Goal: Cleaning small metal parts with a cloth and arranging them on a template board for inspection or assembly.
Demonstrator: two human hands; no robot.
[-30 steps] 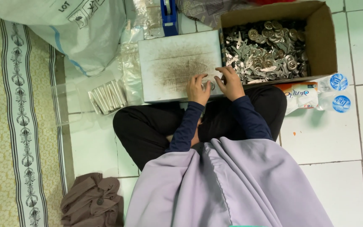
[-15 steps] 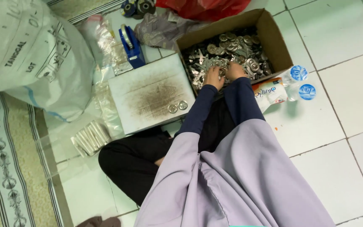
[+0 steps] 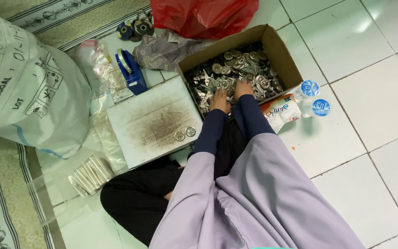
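Hands in a cardboard box [image 3: 279, 48] of small metal parts [image 3: 236, 69].

Left hand [image 3: 219, 100] and right hand [image 3: 243, 87] both rest palm-down on the heap at the box's near edge, fingers buried among the pieces; whether either has closed on any cannot be told. Beside the box, two round metal pieces [image 3: 184, 133] lie on a stained white board [image 3: 153, 122].

Bright, even light falls from overhead — soft glare patches sit on the white floor tiles [image 3: 365, 27] at upper right. Shadows are faint and short. Focus is sharp throughout, with slight wide-angle bending toward the edges.
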